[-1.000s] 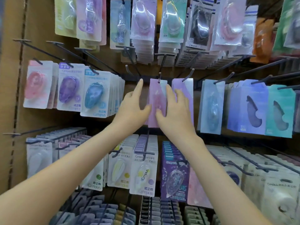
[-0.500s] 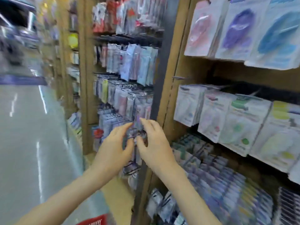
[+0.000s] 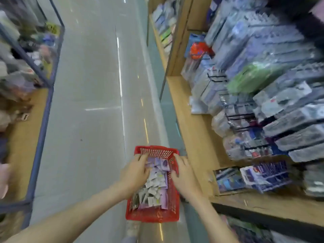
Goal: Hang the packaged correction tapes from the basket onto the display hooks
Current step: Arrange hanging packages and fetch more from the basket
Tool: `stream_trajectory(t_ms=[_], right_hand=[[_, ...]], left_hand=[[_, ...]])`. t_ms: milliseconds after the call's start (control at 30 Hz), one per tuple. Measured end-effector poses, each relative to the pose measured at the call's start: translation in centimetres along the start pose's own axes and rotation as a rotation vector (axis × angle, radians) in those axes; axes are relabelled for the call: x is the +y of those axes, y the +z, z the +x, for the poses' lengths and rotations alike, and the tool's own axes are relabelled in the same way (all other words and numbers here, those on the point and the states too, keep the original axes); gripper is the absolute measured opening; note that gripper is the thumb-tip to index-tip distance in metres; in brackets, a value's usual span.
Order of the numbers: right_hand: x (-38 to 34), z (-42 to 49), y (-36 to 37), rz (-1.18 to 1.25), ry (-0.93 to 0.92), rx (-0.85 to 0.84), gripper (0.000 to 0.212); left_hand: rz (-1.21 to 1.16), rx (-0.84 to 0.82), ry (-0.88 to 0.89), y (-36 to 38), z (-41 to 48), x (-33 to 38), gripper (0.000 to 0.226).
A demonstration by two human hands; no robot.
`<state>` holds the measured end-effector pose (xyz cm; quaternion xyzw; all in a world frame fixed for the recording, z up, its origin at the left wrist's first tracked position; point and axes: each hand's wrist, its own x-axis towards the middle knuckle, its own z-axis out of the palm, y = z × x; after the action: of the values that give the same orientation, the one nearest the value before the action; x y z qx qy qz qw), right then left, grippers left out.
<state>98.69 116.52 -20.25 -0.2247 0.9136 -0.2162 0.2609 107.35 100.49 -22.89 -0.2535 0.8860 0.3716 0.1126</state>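
A red plastic basket (image 3: pixel 154 215) stands on the floor below me, holding several white and purple packaged correction tapes (image 3: pixel 157 179). My left hand (image 3: pixel 135 171) reaches into the basket's far left part, its fingers spread over the packages at the top. My right hand (image 3: pixel 183 174) is at the basket's right rim, fingers bent over the edge next to the packages. Motion blur hides whether either hand grips a package. The display hooks (image 3: pixel 217 79) with hanging stationery packs are to the right, blurred.
A wooden shelf ledge (image 3: pixel 194 130) runs along the right, with boxed items (image 3: pixel 252 178) on it close to the basket. A grey tiled aisle (image 3: pixel 91 111) stretches ahead. Another display with a blue metal frame (image 3: pixel 38 141) lines the left side.
My view has swung from the display hooks down to the floor. Both hands left the hung purple package and dropped to the red basket.
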Motion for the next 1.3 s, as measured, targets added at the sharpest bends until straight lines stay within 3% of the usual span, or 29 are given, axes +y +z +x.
stream_trajectory(t_ms=[200, 400, 533, 600, 700, 933, 1067, 1167, 1233, 1300], right_hand=[[12.4, 5.4, 16.9, -0.001, 0.164, -0.174, 0.06], [25.8, 10.8, 33.1, 0.034, 0.374, -0.219, 0.055], [31.9, 13.7, 41.0, 0.082, 0.454, -0.264, 0.056], [34.1, 14.6, 44.8, 0.089, 0.494, -0.314, 0.06], [36.9, 15.1, 49.4, 0.036, 0.529, -0.329, 0.07], [36.0, 15.1, 50.8, -0.065, 0.504, -0.212, 0.077], [35.0, 13.9, 50.0, -0.121, 0.467, -0.203, 0.078], [34.1, 13.1, 48.6, -0.067, 0.509, -0.178, 0.078], [33.1, 12.5, 47.3, 0.004, 0.502, -0.156, 0.081], [32.0, 11.6, 46.0, 0.077, 0.489, -0.156, 0.085]], left_hand=[[0.025, -0.167, -0.164, 16.2, 6.7, -12.1, 0.056], [0.112, -0.289, -0.317, 33.6, 11.8, -20.3, 0.068], [0.236, -0.257, -0.233, 43.6, 15.2, -24.6, 0.079], [0.341, -0.253, -0.139, 46.6, 16.8, -26.1, 0.081], [0.551, -0.285, 0.067, 49.2, 18.4, -28.9, 0.065], [0.755, -0.494, 0.11, 49.3, 19.2, -31.4, 0.064], [0.629, -0.43, 0.151, 48.4, 18.7, -32.0, 0.058], [0.266, -0.227, 0.159, 47.2, 17.9, -30.9, 0.054], [0.01, -0.095, 0.035, 46.7, 17.3, -29.3, 0.046], [-0.229, -0.133, -0.23, 45.8, 16.9, -27.3, 0.042]])
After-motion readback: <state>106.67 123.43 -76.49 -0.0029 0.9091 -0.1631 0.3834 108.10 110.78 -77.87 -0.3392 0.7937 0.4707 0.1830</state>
